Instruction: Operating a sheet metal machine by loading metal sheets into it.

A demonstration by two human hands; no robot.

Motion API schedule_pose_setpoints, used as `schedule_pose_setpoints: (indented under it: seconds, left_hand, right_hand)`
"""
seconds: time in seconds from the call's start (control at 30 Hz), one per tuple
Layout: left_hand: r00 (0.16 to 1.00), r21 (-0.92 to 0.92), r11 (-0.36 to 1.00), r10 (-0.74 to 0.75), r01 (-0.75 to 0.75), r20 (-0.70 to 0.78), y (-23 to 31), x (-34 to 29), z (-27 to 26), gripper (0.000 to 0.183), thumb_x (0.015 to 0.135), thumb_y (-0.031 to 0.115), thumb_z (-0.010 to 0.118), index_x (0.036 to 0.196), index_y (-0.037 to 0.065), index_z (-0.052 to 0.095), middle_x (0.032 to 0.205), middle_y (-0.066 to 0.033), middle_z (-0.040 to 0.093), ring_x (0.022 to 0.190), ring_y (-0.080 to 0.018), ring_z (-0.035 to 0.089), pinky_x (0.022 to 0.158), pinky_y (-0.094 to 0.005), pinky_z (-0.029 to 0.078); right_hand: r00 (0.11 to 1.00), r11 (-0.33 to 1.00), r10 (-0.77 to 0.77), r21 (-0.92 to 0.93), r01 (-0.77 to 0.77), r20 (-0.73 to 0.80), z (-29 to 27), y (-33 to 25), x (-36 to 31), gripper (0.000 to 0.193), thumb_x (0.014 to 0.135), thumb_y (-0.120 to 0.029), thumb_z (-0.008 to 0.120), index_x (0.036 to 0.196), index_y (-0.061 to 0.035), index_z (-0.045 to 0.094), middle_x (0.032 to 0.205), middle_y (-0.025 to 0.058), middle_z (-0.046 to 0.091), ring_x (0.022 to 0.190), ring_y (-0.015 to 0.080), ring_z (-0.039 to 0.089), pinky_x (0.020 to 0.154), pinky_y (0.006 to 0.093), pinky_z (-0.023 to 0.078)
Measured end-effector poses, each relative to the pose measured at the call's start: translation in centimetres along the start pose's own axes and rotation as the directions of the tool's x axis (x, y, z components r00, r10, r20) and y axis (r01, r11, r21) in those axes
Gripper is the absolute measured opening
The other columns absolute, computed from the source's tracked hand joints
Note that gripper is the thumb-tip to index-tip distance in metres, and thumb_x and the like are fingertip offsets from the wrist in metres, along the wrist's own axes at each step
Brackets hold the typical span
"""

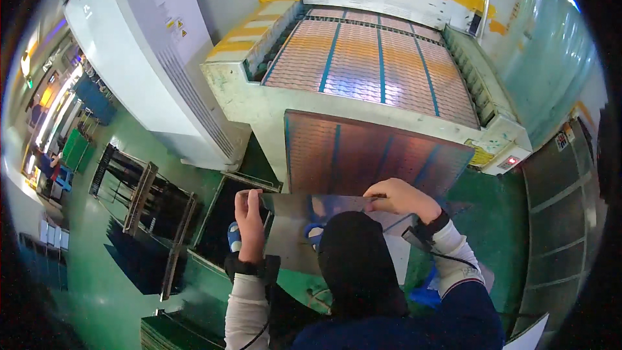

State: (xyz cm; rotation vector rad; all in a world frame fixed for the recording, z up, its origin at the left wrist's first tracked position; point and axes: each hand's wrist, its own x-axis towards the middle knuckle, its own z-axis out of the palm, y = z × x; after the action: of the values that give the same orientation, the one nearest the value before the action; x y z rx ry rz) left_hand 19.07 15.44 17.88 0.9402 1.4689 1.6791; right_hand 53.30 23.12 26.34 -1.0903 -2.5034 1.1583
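Note:
A thin, shiny metal sheet [288, 230] is held in front of me at about waist height. My left hand [249, 220] grips its left edge near the upper corner, fingers pointing up. On the far edge, toward the right corner, my right hand [400, 198] is closed with its fingertips pinching the sheet. A dark rounded shape [359, 266] hides the sheet's middle and part of its near edge. Just beyond the hands stands an upright reddish, glossy panel [376, 149] with bluish stripes, in front of a machine.
The machine [259, 100] carries rows of copper-coloured panels [356, 58] between side rails. A tall white cabinet [146, 58] stands at left. Black metal racks [149, 201] sit on the green floor [84, 246]. Grey ribbed panels [560, 220] line the right side.

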Motion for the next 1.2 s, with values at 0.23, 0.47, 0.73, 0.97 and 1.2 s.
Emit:
schedule_pose_setpoints:
  seconds: [0.23,0.47,0.73,0.97,1.2]
  left_hand:
    - [0.999,0.058,0.998,0.038,-0.038,0.012,-1.1,0.2,-0.8,0.022,0.101,0.028,0.049,0.099,0.007,0.055,0.100,-0.0021,0.062,0.086,-0.0094,0.050,0.081,-0.0262,0.041]
    - [1.000,0.054,0.998,0.018,-0.019,0.012,-0.4,0.0,-0.3,0.023,0.102,0.029,0.047,0.100,0.008,0.055,0.098,-0.0017,0.061,0.088,-0.0101,0.050,0.082,-0.0274,0.041]
    - [1.000,0.050,0.999,0.016,-0.016,0.008,-1.0,0.3,-0.6,0.024,0.101,0.033,0.047,0.100,0.010,0.055,0.101,-0.0016,0.061,0.092,-0.0113,0.052,0.084,-0.0312,0.041]
    - [1.000,0.058,0.998,-0.013,0.013,-0.001,-0.8,0.3,-0.3,0.025,0.101,0.033,0.047,0.101,0.009,0.055,0.102,-0.0020,0.062,0.093,-0.0116,0.052,0.085,-0.0312,0.041]
    - [1.000,0.065,0.998,0.005,-0.005,0.003,-1.0,0.4,-0.6,0.025,0.101,0.033,0.047,0.101,0.009,0.055,0.102,-0.0029,0.062,0.094,-0.0123,0.053,0.087,-0.0323,0.041]
  right_hand:
    - [0.996,0.982,-0.027,-0.187,0.012,-0.080,1.4,1.1,0.3,0.021,0.084,-0.021,0.064,0.098,-0.0061,0.069,0.088,0.0177,0.067,0.084,0.0384,0.064,0.072,0.0441,0.049]
    - [0.995,0.979,0.002,-0.201,-0.022,-0.097,1.4,1.4,0.4,0.020,0.082,-0.020,0.064,0.096,-0.0059,0.069,0.086,0.0179,0.066,0.083,0.0383,0.063,0.071,0.0447,0.049]
    - [0.993,0.980,0.010,-0.197,-0.032,-0.115,1.6,1.1,0.5,0.019,0.082,-0.021,0.064,0.093,-0.0060,0.069,0.086,0.0173,0.066,0.082,0.0377,0.063,0.071,0.0449,0.048]
    - [0.994,0.982,0.026,-0.184,-0.045,-0.104,1.2,1.0,0.5,0.020,0.082,-0.022,0.063,0.093,-0.0062,0.069,0.084,0.0167,0.067,0.081,0.0369,0.064,0.070,0.0440,0.049]
    - [0.994,0.980,-0.001,-0.198,-0.020,-0.109,1.3,1.3,0.6,0.020,0.081,-0.018,0.062,0.095,-0.0058,0.069,0.085,0.0166,0.068,0.081,0.0363,0.065,0.071,0.0434,0.050]
